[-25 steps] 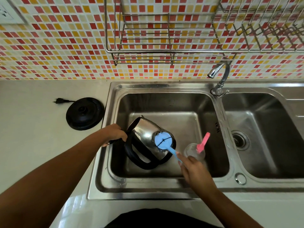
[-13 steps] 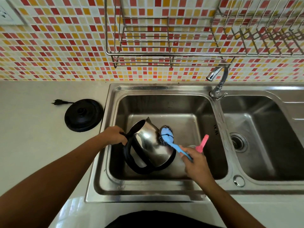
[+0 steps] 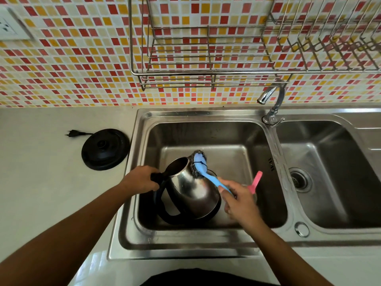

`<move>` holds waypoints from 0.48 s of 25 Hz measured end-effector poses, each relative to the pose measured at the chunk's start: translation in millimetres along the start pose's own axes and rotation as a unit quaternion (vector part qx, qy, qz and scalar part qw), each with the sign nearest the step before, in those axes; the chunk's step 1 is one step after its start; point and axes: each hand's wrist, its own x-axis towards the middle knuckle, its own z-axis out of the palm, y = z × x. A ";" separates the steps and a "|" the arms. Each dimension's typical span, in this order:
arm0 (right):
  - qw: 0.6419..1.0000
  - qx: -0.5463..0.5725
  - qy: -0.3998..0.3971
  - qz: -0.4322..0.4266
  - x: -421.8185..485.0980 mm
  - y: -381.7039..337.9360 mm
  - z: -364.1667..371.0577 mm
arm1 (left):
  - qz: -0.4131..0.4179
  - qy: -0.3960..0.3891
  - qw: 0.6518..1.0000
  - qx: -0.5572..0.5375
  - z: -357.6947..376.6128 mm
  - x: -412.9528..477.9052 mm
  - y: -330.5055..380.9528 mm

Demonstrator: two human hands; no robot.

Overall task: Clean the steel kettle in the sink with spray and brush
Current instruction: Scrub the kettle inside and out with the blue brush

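Hands are held apart, each closed on a different thing. The left hand (image 3: 141, 178) is wrapped round the top of the black handle (image 3: 157, 178) of the kettle (image 3: 191, 188). The right hand (image 3: 240, 200) is curled round the near end of the blue brush (image 3: 208, 174), with the thumb laid on top of the shaft.

The kettle is held tilted inside the left basin (image 3: 206, 133) of the sink (image 3: 206, 113), its open mouth turned up and toward the far left and its wide base lowered toward the near right. The brush's head, wrapped in a grey scourer, is pressed against the kettle's far right side, just below the rim.

A spray bottle (image 3: 255, 181) is seen just right of the right hand. Only its pink trigger is plainly shown, as the body is mostly hidden behind the hand.

The right basin (image 3: 334, 203) is found further right, with a drain (image 3: 300, 179) in its floor. A tap (image 3: 272, 100) is mounted at the far edge between the two basins. On the counter (image 3: 41, 182) left of the sink, the round black base (image 3: 105, 149) is laid flat, its plug (image 3: 71, 133) resting just beyond it. A wire rack (image 3: 206, 58) is hung on the tiled wall (image 3: 72, 58) above the sink, and a socket (image 3: 8, 25) is fixed at the far left.
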 end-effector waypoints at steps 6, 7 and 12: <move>0.994 -0.059 0.071 0.063 17.4 15.6 -6.1 | 0.037 0.024 0.999 0.031 5.6 -0.3 0.5; 0.995 -0.051 0.068 0.057 21.4 10.2 0.9 | 0.045 0.027 0.998 0.037 6.3 0.7 0.9; 0.999 0.011 0.038 0.020 -4.0 -0.7 10.4 | 0.045 0.050 0.998 0.009 9.1 -0.3 -5.4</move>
